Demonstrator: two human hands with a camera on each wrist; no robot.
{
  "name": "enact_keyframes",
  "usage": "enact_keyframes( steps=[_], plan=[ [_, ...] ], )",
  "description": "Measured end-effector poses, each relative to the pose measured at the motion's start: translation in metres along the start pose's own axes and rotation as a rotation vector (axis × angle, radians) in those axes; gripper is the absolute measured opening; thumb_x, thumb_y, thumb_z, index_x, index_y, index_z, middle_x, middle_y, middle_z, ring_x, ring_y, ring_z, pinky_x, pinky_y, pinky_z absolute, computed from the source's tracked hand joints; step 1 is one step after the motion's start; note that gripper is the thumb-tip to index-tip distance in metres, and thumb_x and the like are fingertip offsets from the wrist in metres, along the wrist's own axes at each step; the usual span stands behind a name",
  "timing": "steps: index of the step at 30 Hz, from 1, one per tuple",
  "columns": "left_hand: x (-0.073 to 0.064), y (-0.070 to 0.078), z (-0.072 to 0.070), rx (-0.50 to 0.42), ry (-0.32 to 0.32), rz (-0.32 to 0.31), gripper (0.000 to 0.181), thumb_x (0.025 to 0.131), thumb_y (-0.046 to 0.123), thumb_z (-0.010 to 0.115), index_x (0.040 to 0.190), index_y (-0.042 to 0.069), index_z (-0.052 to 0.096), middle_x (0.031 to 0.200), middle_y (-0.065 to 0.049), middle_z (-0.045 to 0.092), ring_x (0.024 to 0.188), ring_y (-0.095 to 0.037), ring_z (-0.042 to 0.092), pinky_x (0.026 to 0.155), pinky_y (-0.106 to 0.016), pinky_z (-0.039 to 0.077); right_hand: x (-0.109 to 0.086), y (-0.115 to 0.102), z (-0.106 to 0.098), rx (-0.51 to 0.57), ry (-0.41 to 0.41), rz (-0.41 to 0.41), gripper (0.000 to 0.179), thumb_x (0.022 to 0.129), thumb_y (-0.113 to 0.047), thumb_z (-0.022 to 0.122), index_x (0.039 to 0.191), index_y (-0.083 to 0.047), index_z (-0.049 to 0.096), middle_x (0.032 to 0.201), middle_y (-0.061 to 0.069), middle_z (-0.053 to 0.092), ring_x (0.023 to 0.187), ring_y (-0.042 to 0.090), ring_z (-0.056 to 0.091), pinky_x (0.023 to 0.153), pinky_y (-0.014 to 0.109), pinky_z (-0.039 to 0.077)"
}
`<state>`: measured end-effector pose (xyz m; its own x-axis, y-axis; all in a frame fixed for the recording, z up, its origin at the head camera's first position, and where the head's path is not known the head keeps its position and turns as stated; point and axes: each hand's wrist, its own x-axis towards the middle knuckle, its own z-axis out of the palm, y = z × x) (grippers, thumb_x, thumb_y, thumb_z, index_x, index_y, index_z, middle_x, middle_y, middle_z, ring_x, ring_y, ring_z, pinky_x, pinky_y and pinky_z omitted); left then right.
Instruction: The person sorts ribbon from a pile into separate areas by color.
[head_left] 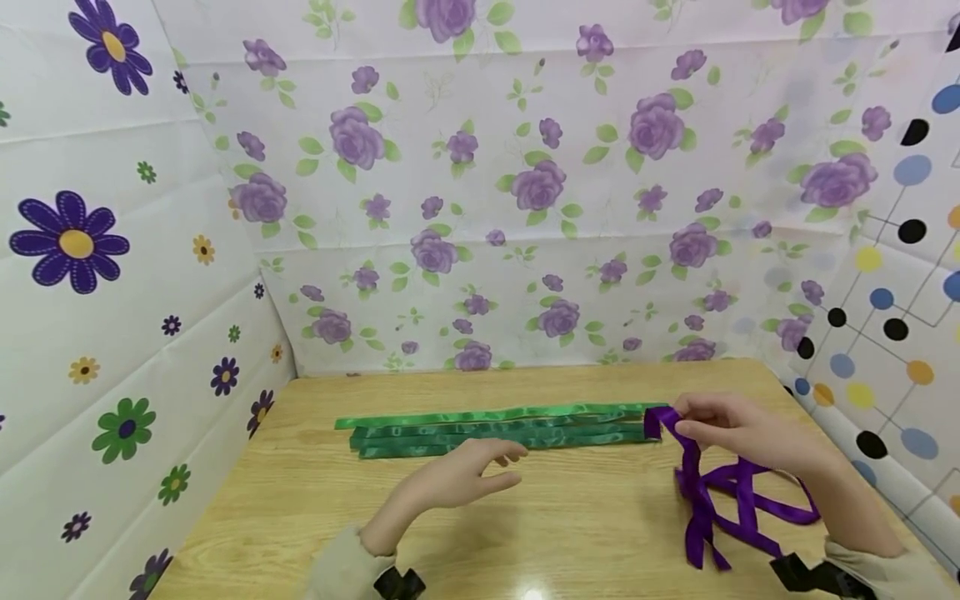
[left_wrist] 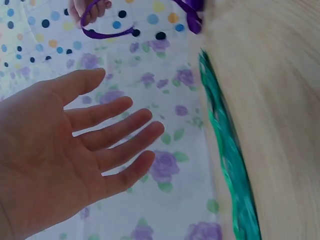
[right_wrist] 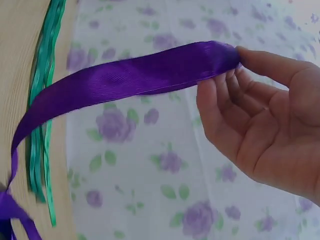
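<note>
Between thumb and fingers my right hand (head_left: 738, 429) pinches a purple satin ribbon (right_wrist: 125, 75) near one end. The rest of that ribbon hangs down and lies in loose loops on the table at the right. My left hand (head_left: 468, 475) hovers over the table with its fingers extended and apart, holding nothing. Just beyond it several green ribbons (head_left: 487, 433) are stretched side by side across the table. Most are dark green, and a brighter green one (head_left: 420, 419) lies along their far side. In the left wrist view, the left palm (left_wrist: 60, 155) faces the camera.
The wooden table (head_left: 315, 508) ends at a back cloth (head_left: 465, 208) printed with purple roses. A daisy-patterned cloth (head_left: 150, 333) stands on the left, and a dotted one (head_left: 892, 275) on the right. Dark bands are around both wrists.
</note>
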<state>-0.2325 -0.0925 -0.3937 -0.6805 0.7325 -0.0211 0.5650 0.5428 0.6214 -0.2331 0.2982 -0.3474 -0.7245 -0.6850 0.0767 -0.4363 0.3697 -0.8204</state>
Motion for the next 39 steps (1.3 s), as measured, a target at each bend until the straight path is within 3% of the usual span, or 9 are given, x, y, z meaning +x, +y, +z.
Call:
enact_keyframes(
  steps=[6, 10, 15, 19, 24, 27, 31, 34, 39],
  plan=[
    [0.016, 0.024, -0.002, -0.152, 0.094, 0.085, 0.043, 0.097, 0.044, 0.036, 0.136, 0.027, 0.038, 0.134, 0.005, 0.048, 0.117, -0.011, 0.051, 0.091, -0.028, 0.046, 0.025, -0.016, 0.025, 0.045, -0.153, -0.098, 0.017, 0.099, -0.011, 0.038, 0.102, -0.006, 0.054, 0.078, 0.010, 0.047, 0.062, 0.021, 0.040, 0.052, 0.031, 0.038],
    [0.028, 0.036, 0.002, -0.202, 0.155, 0.138, 0.043, 0.098, 0.045, 0.031, 0.137, 0.028, 0.036, 0.138, 0.007, 0.044, 0.123, -0.010, 0.047, 0.094, -0.029, 0.044, 0.044, -0.025, 0.042, 0.031, -0.234, -0.173, 0.016, 0.098, -0.010, 0.039, 0.101, -0.009, 0.055, 0.075, 0.008, 0.041, 0.060, 0.016, 0.038, 0.053, 0.029, 0.038],
    [0.041, 0.037, 0.013, -0.356, 0.103, 0.192, 0.042, 0.099, 0.044, 0.029, 0.134, 0.025, 0.043, 0.134, 0.005, 0.047, 0.122, -0.008, 0.046, 0.096, -0.028, 0.043, 0.063, -0.034, 0.056, -0.011, -0.272, -0.174, 0.016, 0.098, -0.016, 0.041, 0.102, -0.016, 0.056, 0.070, 0.002, 0.039, 0.056, 0.005, 0.036, 0.052, 0.027, 0.037],
    [0.044, 0.029, 0.020, -0.522, 0.069, 0.206, 0.036, 0.098, 0.035, 0.039, 0.114, 0.010, 0.059, 0.113, -0.010, 0.061, 0.100, -0.007, 0.057, 0.086, -0.025, 0.046, 0.074, -0.036, 0.064, 0.055, -0.318, -0.165, 0.018, 0.099, -0.017, 0.039, 0.102, -0.012, 0.056, 0.068, 0.006, 0.038, 0.051, 0.008, 0.032, 0.051, 0.027, 0.036],
    [0.039, 0.015, 0.021, -0.676, 0.053, 0.230, 0.028, 0.096, 0.022, 0.048, 0.095, -0.004, 0.059, 0.089, -0.028, 0.057, 0.073, -0.011, 0.056, 0.070, -0.026, 0.049, 0.080, -0.028, 0.070, 0.252, -0.399, -0.110, 0.021, 0.100, -0.014, 0.036, 0.100, -0.003, 0.053, 0.066, 0.021, 0.038, 0.047, 0.018, 0.038, 0.047, 0.025, 0.043],
    [0.032, 0.006, 0.018, -0.707, 0.059, 0.216, 0.027, 0.095, 0.019, 0.050, 0.093, -0.006, 0.059, 0.079, -0.022, 0.059, 0.064, -0.014, 0.055, 0.062, -0.027, 0.049, 0.081, -0.022, 0.072, 0.321, -0.409, -0.079, 0.022, 0.100, -0.014, 0.035, 0.098, 0.001, 0.052, 0.066, 0.028, 0.039, 0.044, 0.018, 0.040, 0.045, 0.028, 0.045],
    [0.019, -0.007, 0.011, -0.684, 0.085, 0.179, 0.026, 0.093, 0.021, 0.053, 0.093, -0.004, 0.061, 0.073, -0.004, 0.062, 0.061, -0.014, 0.057, 0.062, -0.029, 0.050, 0.080, -0.012, 0.072, 0.302, -0.358, -0.079, 0.024, 0.100, -0.015, 0.036, 0.094, 0.002, 0.052, 0.066, 0.030, 0.039, 0.045, 0.011, 0.042, 0.044, 0.030, 0.045],
    [0.009, -0.019, 0.007, -0.682, 0.087, 0.165, 0.027, 0.093, 0.021, 0.052, 0.093, -0.004, 0.060, 0.073, 0.000, 0.062, 0.061, -0.018, 0.058, 0.066, -0.035, 0.052, 0.080, -0.002, 0.070, 0.274, -0.323, -0.079, 0.024, 0.099, -0.017, 0.038, 0.091, 0.001, 0.051, 0.066, 0.028, 0.039, 0.046, 0.015, 0.041, 0.044, 0.031, 0.042],
    [-0.008, -0.039, -0.004, -0.628, 0.099, 0.130, 0.026, 0.094, 0.021, 0.051, 0.093, -0.003, 0.062, 0.070, -0.003, 0.061, 0.054, -0.022, 0.054, 0.052, -0.037, 0.049, 0.079, 0.016, 0.065, 0.207, -0.280, -0.058, 0.023, 0.099, -0.020, 0.041, 0.091, -0.001, 0.053, 0.066, 0.020, 0.038, 0.049, 0.025, 0.037, 0.044, 0.033, 0.038]
  ],
)
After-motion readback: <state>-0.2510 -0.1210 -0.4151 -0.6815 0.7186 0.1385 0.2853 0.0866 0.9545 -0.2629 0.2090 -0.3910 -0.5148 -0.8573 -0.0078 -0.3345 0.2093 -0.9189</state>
